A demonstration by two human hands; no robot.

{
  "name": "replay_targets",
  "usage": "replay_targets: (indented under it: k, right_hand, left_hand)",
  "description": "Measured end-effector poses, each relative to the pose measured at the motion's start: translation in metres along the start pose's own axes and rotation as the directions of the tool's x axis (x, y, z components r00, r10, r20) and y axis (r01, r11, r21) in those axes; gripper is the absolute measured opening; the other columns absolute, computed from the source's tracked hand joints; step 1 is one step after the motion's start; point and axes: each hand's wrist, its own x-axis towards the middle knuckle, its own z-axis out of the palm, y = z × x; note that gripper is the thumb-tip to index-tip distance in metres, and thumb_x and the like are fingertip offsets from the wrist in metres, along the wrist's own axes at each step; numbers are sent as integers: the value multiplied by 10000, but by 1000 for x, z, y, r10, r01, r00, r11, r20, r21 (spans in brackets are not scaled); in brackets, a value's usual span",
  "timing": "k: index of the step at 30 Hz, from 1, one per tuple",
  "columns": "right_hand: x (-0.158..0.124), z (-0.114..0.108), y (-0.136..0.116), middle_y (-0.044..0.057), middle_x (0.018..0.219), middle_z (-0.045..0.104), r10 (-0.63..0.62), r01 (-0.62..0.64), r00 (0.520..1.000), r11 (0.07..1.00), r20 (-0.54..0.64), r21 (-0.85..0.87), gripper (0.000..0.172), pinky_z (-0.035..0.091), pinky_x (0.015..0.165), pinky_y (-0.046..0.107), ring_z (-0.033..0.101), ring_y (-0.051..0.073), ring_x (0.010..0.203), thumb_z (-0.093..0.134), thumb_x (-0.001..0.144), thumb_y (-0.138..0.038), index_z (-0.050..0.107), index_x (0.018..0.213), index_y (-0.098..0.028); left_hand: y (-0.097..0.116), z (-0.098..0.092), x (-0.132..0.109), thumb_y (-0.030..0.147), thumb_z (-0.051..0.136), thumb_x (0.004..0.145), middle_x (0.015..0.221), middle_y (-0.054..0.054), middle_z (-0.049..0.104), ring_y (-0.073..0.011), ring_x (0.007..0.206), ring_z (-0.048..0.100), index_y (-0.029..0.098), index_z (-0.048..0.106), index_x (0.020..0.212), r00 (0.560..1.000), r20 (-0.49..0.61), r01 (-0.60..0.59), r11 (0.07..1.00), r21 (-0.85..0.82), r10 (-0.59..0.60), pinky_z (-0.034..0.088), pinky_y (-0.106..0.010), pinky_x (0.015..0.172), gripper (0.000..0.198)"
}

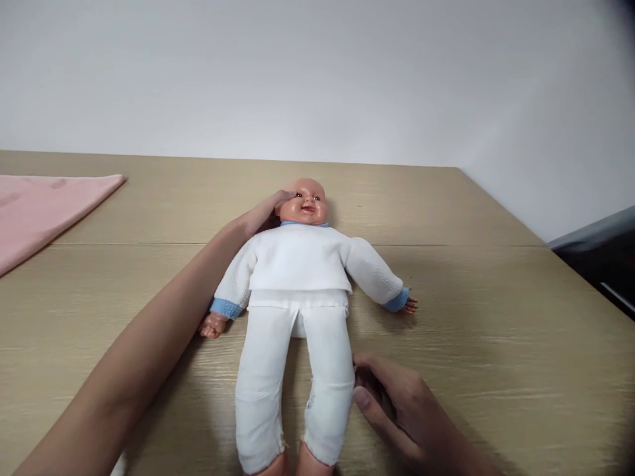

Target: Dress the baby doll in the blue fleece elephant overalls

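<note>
Left hand (272, 204) cups the side of the doll's head (311, 198), with fingers touching it near one eye; part of that hand is hidden, so how wide it is spread cannot be told. Right hand (415, 395) is half curled, thumb and forefinger parted with a gap between them, its fingertips right at the edge of one trouser leg; whether they press on it cannot be told.

One doll (297, 264) lies on its back in the middle of the table (496, 317), head toward the wall (317, 79), its two legs toward the person. Both of its arms are spread outward, and two small doll hands (214, 325) show. It wears one white top (292, 248) with one blue collar (305, 224) and two blue cuffs (227, 309), plus one pair of white trousers (325, 350). Two bare ankles show at the lower edge of the view.

One pink cloth (44, 211) lies flat at the far left, well apart from the doll. One seam (426, 245) crosses the tabletop. Beyond its right edge is something black (602, 264), too cut off to identify.
</note>
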Motion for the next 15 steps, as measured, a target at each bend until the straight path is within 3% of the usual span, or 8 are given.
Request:
replay_targets:
  k: [3,8,10,12,14,15]
  right_hand:
    - [4,-1,-1,17,893,669,14,-12,999,999,31,-49,265,447,725,315,625,175,793,452,1129,-400,635,1079,-215]
    - [5,-2,-6,42,904,704,57,-55,998,990,16,-128,320,483,750,339,665,201,825,444,1130,-425,666,1023,-220]
    - [-9,-4,-9,35,866,713,101,-110,993,981,-61,-161,306,499,714,342,673,201,774,491,1112,-448,684,994,-243]
    - [-36,-4,-10,31,781,698,110,-152,971,969,-213,-193,276,508,653,352,652,202,682,565,1082,-465,698,938,-271]
    - [-69,0,-13,45,792,716,70,-150,936,966,-344,-211,238,550,667,370,663,212,694,644,1054,-466,719,946,-268]
    - [-85,3,-14,64,870,748,46,-135,926,967,-374,-216,210,584,699,395,689,232,767,678,1040,-474,733,1001,-276]
  left_hand:
    - [2,5,-4,574,799,845,1101,-90,871,-302,1146,778,163,786,1204,1000,29,-13,1000,-9,13,592,-412,1061,546]
    - [1,2,-8,692,734,879,1126,-82,857,-312,1127,768,189,756,1258,999,-51,5,999,50,-2,586,-439,1043,630]
    - [-2,-8,-10,774,702,859,1182,-108,836,-323,1170,749,195,759,1226,998,-62,-14,991,134,23,582,-424,1049,688]
    - [-6,-22,-15,818,644,870,1285,-141,788,-330,1215,726,194,733,1214,987,-114,-83,966,245,113,576,-424,1051,717]
    - [-12,-33,-26,789,616,903,1384,-155,726,-323,1211,712,205,685,1200,926,-241,-194,915,354,290,575,-443,1022,659]
    - [-14,-35,-35,752,615,924,1396,-149,712,-311,1191,708,215,667,1165,863,-311,-260,878,403,398,571,-446,1008,591]
